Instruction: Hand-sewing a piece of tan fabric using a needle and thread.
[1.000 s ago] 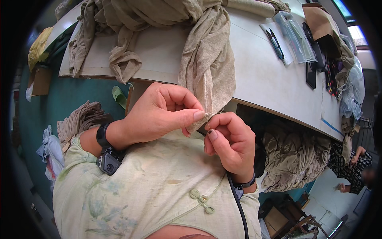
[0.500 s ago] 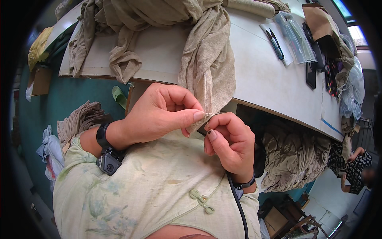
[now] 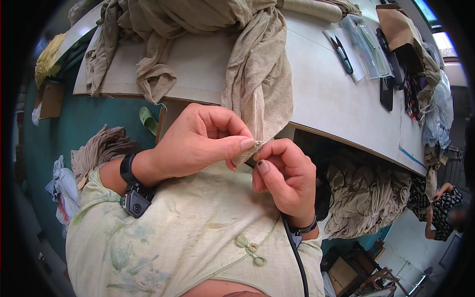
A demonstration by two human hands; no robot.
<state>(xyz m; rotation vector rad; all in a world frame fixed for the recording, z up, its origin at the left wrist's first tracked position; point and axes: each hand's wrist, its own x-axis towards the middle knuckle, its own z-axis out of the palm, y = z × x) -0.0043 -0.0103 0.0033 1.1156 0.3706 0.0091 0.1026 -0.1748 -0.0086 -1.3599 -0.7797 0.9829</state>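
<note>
At the near edge of the table [image 3: 316, 84], a beige cloth [image 3: 269, 74] is hanging toward the wearer, its pale seam [image 3: 258, 114] running down to the lower end, between both hands. Left hand [image 3: 198, 141] is pinching that end between thumb and fingers. Right hand [image 3: 287, 178] is curling just beside it, thumb near forefinger, a fine strand [image 3: 258, 154] running down to them; cannot tell whether they are gripping it. Farther right, snips [image 3: 342, 55] are lying beside a clear plastic box [image 3: 368, 44]
</note>
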